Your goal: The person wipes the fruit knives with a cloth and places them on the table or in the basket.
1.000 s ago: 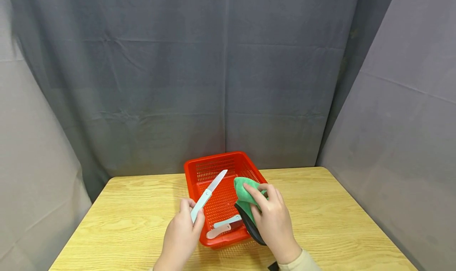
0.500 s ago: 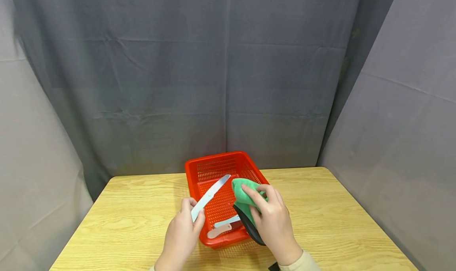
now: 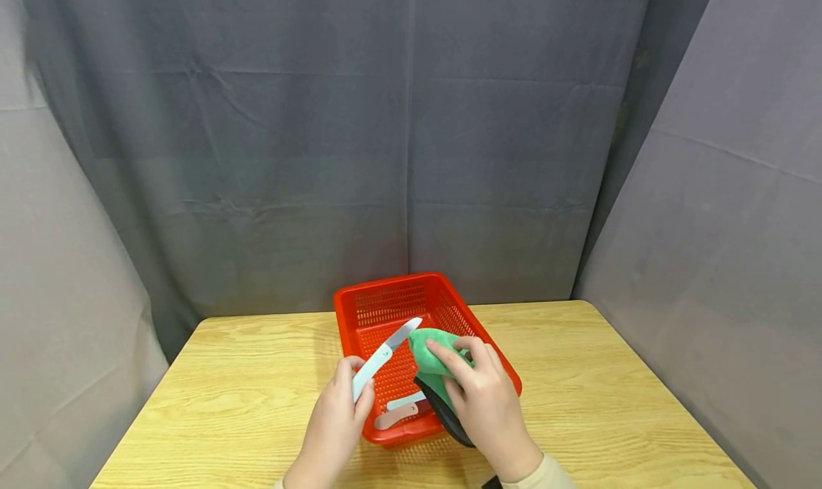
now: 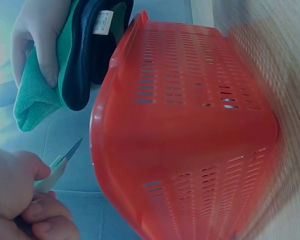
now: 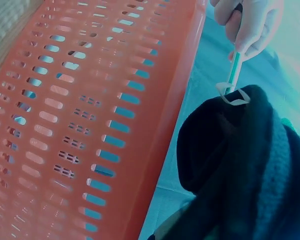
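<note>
My left hand (image 3: 334, 416) grips a folding fruit knife (image 3: 371, 372) by its pale blue handle, blade out and tilted up to the right over the basket. Fingers and thumb of my right hand (image 3: 491, 407) pinch a bunched green cloth (image 3: 429, 353) with a black underside. The cloth's front edge is close by the blade tip in the head view. A white label (image 4: 102, 22) shows on the black part in the left wrist view. Below the hands, a red plastic basket (image 3: 342, 326) holds a pale blue-handled knife (image 3: 406, 401) and a pink-handled knife (image 3: 394, 416), both partly hidden by the cloth.
The basket stands on a light wooden table (image 3: 244, 389), near its back edge. Grey curtains (image 3: 289, 153) hang behind and on both sides. Part of a small black object (image 3: 492, 482) shows beside the right sleeve (image 3: 546, 475).
The left hand has shifted a little right with the knife. The right hand has brought the cloth left and slightly down, narrowing the gap to the blade tip. The basket has stayed nearly still.
</note>
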`<state>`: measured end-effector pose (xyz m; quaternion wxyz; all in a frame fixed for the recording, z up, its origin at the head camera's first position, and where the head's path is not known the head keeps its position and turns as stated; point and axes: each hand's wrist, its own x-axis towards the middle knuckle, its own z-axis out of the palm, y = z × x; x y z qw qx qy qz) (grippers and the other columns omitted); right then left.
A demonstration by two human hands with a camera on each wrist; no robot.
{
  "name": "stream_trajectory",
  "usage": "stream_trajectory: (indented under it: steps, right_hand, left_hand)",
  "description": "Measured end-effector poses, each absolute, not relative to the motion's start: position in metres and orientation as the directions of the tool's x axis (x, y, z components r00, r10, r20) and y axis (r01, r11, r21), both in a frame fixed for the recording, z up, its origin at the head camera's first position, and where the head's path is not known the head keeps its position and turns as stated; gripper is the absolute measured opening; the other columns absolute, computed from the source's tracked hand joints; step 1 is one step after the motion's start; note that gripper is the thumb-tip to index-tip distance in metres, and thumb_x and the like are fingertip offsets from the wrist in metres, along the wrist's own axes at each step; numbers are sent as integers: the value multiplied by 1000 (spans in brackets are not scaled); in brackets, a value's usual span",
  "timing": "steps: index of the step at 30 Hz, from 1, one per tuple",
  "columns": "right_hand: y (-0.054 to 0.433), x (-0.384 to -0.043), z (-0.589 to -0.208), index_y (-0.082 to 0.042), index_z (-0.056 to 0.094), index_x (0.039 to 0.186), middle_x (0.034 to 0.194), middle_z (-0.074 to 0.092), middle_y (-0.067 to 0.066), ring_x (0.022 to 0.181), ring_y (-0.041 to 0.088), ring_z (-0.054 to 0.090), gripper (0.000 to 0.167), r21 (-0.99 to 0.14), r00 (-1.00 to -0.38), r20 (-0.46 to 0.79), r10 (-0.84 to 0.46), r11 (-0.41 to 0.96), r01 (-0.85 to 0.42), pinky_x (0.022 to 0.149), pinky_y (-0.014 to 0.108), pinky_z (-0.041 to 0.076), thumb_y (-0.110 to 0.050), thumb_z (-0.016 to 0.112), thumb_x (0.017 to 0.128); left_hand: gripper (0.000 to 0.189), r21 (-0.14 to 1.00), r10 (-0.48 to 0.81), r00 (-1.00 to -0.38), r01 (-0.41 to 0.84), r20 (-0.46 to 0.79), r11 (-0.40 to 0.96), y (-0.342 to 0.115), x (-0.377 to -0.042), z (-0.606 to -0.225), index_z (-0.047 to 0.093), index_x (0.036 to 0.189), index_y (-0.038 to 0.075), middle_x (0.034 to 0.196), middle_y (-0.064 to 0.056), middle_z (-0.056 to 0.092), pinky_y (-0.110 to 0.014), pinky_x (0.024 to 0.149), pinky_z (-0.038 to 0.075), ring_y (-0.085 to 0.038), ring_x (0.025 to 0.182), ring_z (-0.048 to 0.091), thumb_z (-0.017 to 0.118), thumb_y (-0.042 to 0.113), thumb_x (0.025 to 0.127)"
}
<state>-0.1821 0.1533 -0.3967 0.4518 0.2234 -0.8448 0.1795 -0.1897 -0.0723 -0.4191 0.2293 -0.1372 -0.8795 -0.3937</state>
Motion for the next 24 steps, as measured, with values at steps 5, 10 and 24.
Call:
stream_trajectory:
  steps: [5,10,24]
  right_hand:
    - [151,-180,-397,-26,72,127,108,61,8,86,20,55,66,-114,-522,824,-221,838,-534,67,32,57,5,87,72]
    - [150,-179,-398,-28,71,129,110,61,8,90,21,58,67,-123,-539,811,-228,834,-537,70,35,59,4,88,72]
    - [149,-181,-400,-30,72,128,112,62,7,95,21,60,68,-137,-582,776,-245,834,-534,75,36,60,0,92,70]
  left_hand:
    - [25,632,72,-857,431,511,643,-72,-190,-420,54,116,7,74,3,50,-21,53,40,-6,60,43,67,7,95]
    - [24,620,84,-845,452,528,642,-73,-190,-421,54,114,9,77,3,54,-22,55,42,-6,63,46,68,6,94]
    - [23,608,83,-828,471,554,639,-73,-190,-420,53,100,10,70,5,47,-20,52,39,-5,60,43,72,5,89]
